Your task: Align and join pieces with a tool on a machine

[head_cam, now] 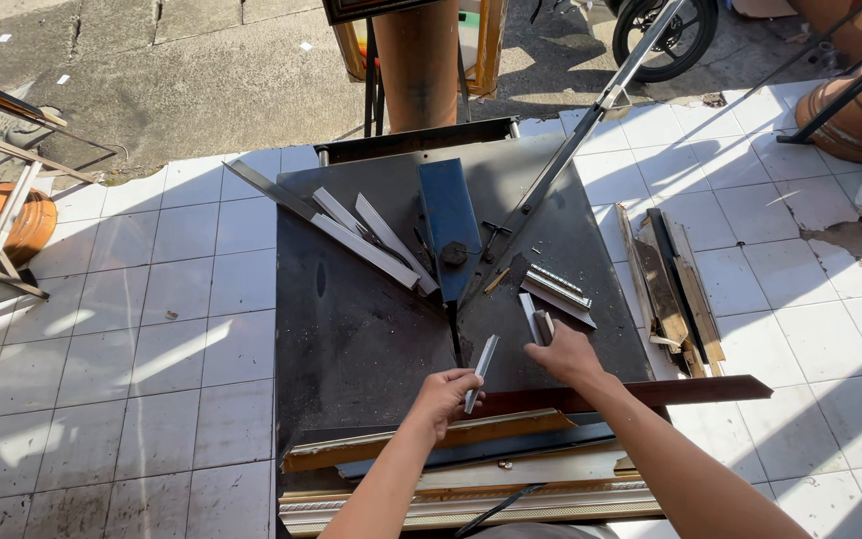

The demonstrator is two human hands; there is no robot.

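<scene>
Silver, a short flat metal strip [481,371] was gripped at its lower end by the closed fingers of the left hand [444,397], over the near part of a dark square metal table [351,339]. Just beside it, a second short silvery metal piece [535,321] was pinched by the right hand [563,351]. Long wooden moulding lengths [431,444] were laid across the table's near edge, and a blue saw guard [449,225] was seen beyond.

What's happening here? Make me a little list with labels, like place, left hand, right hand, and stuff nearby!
place: dark saw table on white tiled floor
left hand: holds a short grey strip
right hand: grips another short strip upright
middle: blue blade guard
nearby: picture-frame mouldings along the near edge, wood scraps on the right
</scene>
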